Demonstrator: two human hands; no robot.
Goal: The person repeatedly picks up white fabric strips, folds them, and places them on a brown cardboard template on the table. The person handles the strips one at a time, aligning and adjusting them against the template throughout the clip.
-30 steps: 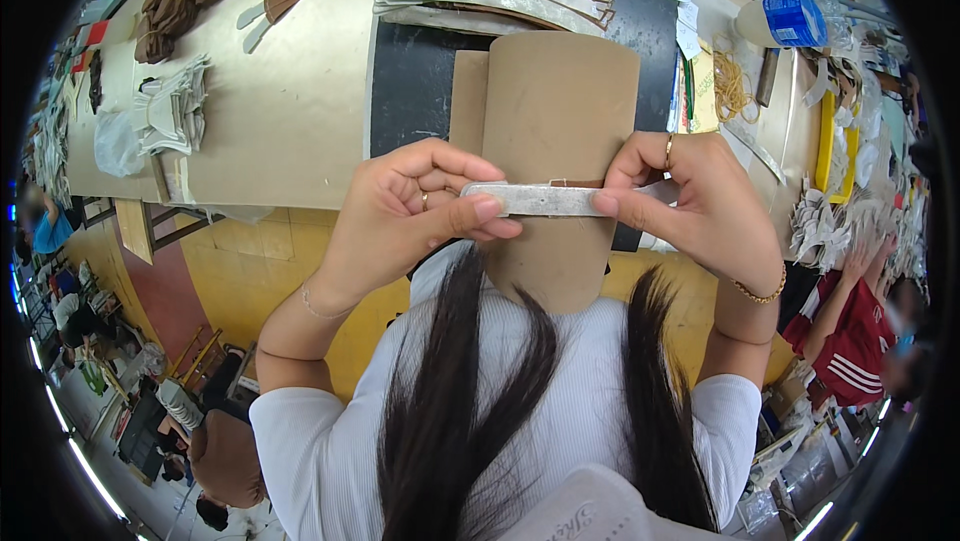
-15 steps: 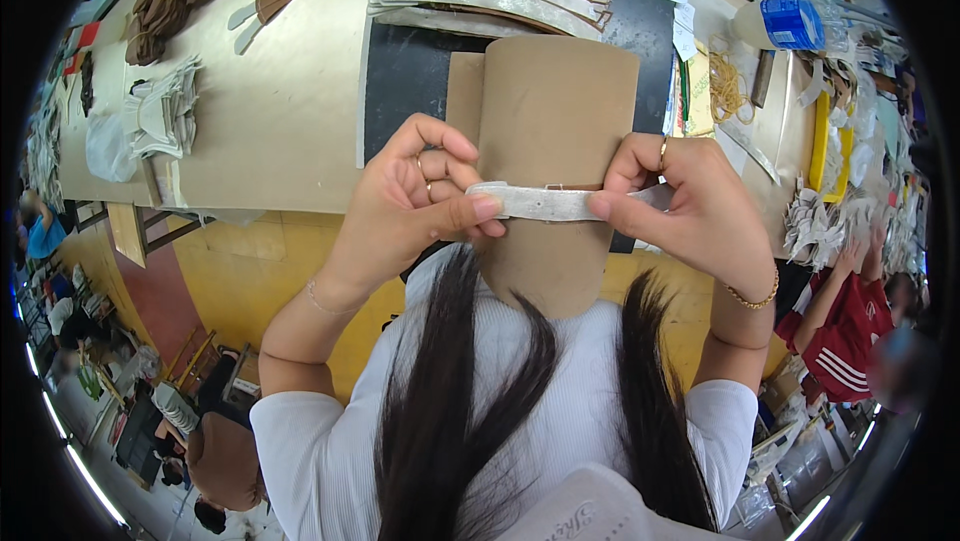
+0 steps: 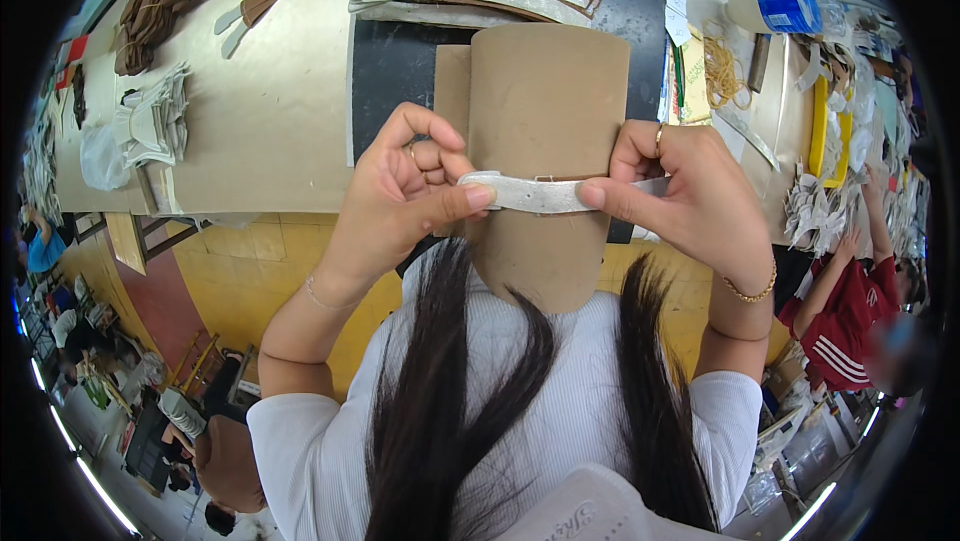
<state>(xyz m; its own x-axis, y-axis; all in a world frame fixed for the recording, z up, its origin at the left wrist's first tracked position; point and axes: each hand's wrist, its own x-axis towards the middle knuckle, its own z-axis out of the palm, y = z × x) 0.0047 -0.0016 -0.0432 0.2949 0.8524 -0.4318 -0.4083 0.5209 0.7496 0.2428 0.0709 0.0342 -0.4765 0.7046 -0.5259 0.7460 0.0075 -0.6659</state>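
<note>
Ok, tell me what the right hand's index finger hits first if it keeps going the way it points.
Likely the left hand: the right hand points along the silver strip toward the left thumb, though depth is unclear.

strip [image 3: 535,193] across card [image 3: 545,121], card on mat [image 3: 395,66]

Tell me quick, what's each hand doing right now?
Left hand: closed, pinching the left end of the silver strip.
Right hand: closed, pinching the strip's right end, held across the brown card piece.
</note>
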